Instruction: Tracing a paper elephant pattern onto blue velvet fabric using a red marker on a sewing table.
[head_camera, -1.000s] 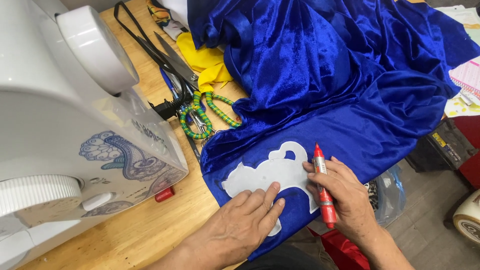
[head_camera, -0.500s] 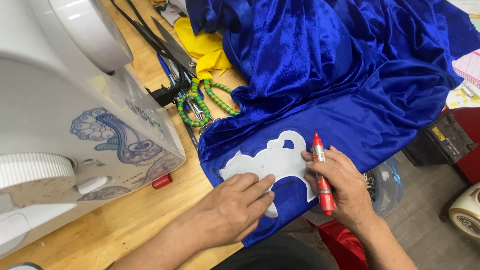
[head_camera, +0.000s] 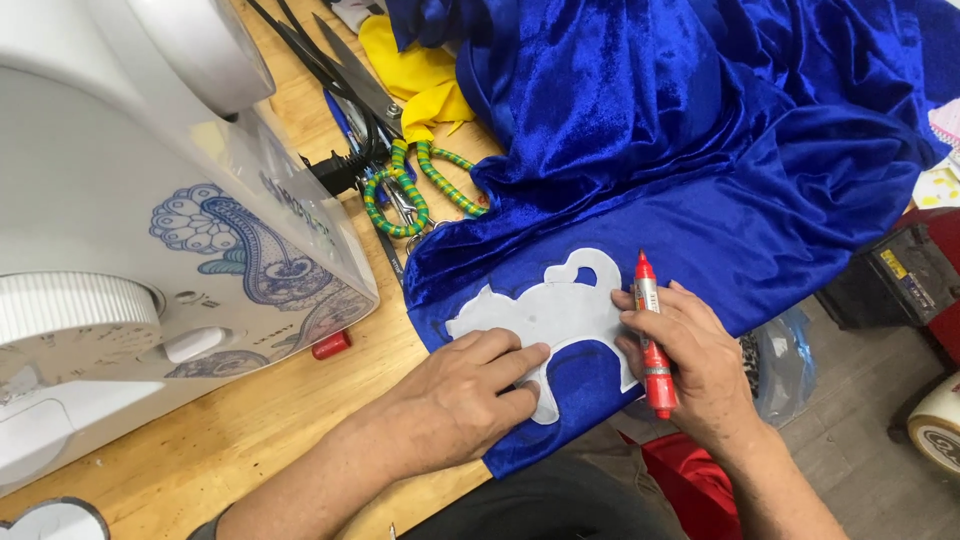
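Note:
A white animal-shaped paper template (head_camera: 560, 305) lies flat on shiny blue velvet fabric (head_camera: 690, 130) at the table's front edge. My left hand (head_camera: 465, 400) presses down on the template's lower left part, fingers spread over it. My right hand (head_camera: 690, 360) rests at the template's right edge and holds a red marker (head_camera: 652, 340), its capped tip pointing away from me. The fabric is bunched in folds over the back of the table and hangs off the right side.
A white sewing machine (head_camera: 150, 230) with a blue paisley print fills the left. Scissors with green-and-yellow wrapped handles (head_camera: 415, 185), a black power plug (head_camera: 335, 172) and yellow cloth (head_camera: 420, 75) lie behind the fabric. The wooden table (head_camera: 270, 430) ends near me; bags sit on the floor at right.
My left hand has slid slightly up and left on the template. The view has shifted a little; the right hand and marker stay at the template's right edge.

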